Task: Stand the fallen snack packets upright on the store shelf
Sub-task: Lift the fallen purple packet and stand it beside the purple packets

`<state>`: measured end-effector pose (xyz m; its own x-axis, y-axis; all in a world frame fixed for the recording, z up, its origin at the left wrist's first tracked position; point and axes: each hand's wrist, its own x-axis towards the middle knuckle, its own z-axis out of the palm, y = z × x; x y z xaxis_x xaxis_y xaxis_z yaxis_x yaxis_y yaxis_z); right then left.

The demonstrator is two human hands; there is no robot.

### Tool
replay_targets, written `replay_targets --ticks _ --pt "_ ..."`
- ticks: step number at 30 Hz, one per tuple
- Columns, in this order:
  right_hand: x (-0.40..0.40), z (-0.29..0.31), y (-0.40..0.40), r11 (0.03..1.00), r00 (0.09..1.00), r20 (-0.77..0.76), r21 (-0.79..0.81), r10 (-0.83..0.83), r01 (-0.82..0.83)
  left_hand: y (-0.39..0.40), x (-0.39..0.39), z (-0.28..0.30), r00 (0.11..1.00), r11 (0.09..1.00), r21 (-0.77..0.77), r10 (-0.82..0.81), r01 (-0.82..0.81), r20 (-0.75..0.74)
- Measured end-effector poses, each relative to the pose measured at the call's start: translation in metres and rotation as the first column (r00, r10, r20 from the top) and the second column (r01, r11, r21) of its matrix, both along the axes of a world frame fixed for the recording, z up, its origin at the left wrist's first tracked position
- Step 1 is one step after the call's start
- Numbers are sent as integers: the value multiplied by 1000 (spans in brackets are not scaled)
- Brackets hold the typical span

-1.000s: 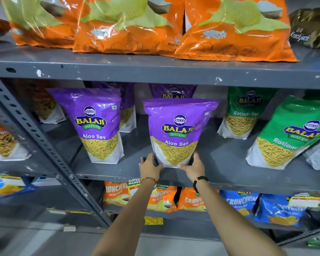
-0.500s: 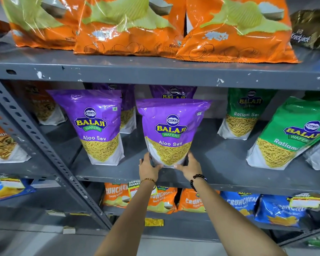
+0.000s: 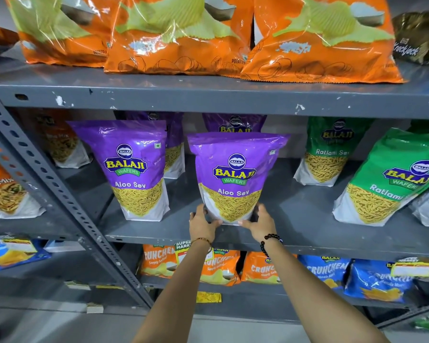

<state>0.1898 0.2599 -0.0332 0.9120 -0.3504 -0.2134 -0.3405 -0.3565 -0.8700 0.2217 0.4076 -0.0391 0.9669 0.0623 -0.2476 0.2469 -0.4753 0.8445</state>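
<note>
Both hands [image 3: 229,225] grip one purple packet [image 3: 234,174]; four purple packets visible.

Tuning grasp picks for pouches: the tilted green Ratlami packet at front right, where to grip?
Take the green Ratlami packet by its two lower corners, from the front, one hand per side. It leans right; the white base is wide and full, so holding it low likely lets you square it on the shelf.

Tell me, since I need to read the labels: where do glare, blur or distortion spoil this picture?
Head view: glare streaks the orange bags up top; the held purple packet reads sharply; the left packets blur at the frame edge; the wide lens tilts the green packet and the upright post.
</note>
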Motion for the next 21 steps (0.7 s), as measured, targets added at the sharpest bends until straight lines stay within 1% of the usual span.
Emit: replay_targets --ticks 6,8,9,10,12,14,15,16,18,21 --pt "0 2 -1 1000 1000 -7 10 5 -4 -1 0 -1 1000 1000 -10 -3 3 5" --pt "-1 1 -1 1000 1000 -10 16 -7 8 2 -2 -3 1000 1000 -3 -5 5 26" --pt "-2 1 -1 1000 1000 -14 16 -12 12 5 -5 -4 999 1000 -6 19 -19 50" --pt "-2 0 -1 1000 1000 -15 16 -13 14 9 -9 -5 994 997 -21 75 -74 80" --pt "-3 1 0 1000 1000 -9 21 -9 9 22 -20 -4 953 959 -111 275 -262 126" --pt "-3 2 1 999 1000 10 36 2 -3 41 -25 -2 861 876 -183 476 -447 178" --pt "-3 3 1 999 1000 19 44 3 -4 53 -22 -1 816 838 -182 543 -514 200" --pt "-3 4 2 999 1000 28 49 0 -2 66 -16 -1 783 810 -174 586 -559 209" --pt "-3 4 3 999 999 41 53 -5 3 92 -1 0 770 791 -154 611 -592 182" --pt "-3 3 3 999 999 48 49 -12 10 119 19 1 828 841 -69 540 -536 149"
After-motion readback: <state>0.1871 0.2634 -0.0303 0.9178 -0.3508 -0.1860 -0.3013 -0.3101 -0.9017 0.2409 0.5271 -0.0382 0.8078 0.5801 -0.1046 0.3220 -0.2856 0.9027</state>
